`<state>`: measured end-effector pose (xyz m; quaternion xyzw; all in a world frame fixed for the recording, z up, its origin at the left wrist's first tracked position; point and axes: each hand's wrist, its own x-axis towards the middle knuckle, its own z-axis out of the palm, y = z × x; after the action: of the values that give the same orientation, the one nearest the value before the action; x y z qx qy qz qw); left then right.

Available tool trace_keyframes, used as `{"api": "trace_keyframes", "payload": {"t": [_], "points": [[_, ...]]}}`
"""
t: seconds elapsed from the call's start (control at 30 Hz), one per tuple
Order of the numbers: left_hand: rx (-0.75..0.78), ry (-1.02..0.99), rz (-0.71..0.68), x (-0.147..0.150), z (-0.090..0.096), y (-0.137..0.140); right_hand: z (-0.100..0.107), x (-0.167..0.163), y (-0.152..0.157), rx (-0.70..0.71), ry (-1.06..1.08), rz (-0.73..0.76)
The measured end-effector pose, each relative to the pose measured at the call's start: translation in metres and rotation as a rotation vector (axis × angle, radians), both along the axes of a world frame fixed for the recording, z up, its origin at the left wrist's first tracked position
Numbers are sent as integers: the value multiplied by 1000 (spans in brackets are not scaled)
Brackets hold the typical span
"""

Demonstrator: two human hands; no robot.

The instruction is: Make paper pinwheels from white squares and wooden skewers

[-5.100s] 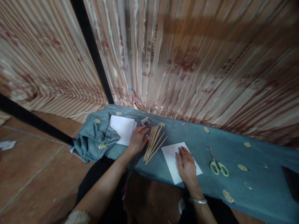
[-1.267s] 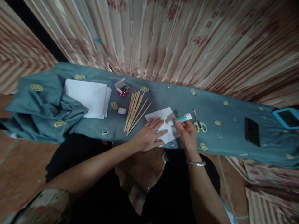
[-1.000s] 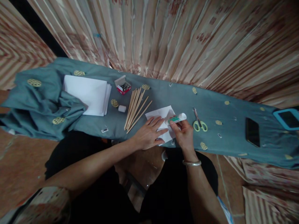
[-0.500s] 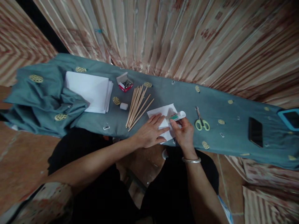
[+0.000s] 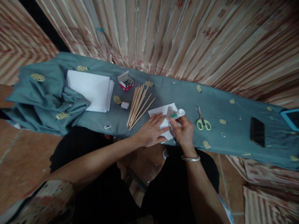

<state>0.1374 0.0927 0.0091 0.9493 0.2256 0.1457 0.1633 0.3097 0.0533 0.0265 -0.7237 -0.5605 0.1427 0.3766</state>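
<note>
A folded piece of white paper (image 5: 167, 109) lies near the front edge of the cloth-covered table. My left hand (image 5: 151, 131) rests flat on it, fingers stretched out and spread. In my right hand (image 5: 184, 132) is a white and green glue stick (image 5: 178, 114), tilted, its lower end close to the paper; whether that tip touches is hidden by my fingers. A small white cap (image 5: 124, 105) stands left of several wooden sticks (image 5: 137, 105), which lie in a loose bundle. Green-handled scissors (image 5: 202, 122) lie just right of my right hand.
A stack of white paper (image 5: 88, 90) lies at the left, partly under bunched cloth (image 5: 51, 96). A small open red box (image 5: 126, 84) of metal pieces stands behind the cap. To the right are a dark phone (image 5: 257, 132) and a blue-edged device (image 5: 291, 119). A striped curtain (image 5: 149, 37) hangs behind.
The view has shifted slightly, so the things on the table appear a little further right. Both hands keep almost the same place on the paper, and the glue stick is still held.
</note>
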Motion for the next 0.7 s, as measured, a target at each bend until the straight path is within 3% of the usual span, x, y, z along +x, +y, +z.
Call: {"api": "trace_keyframes", "payload": {"t": [0.7], "points": [[30, -18, -3, 0, -1, 0, 5, -3, -2, -21, -55, 79]]}}
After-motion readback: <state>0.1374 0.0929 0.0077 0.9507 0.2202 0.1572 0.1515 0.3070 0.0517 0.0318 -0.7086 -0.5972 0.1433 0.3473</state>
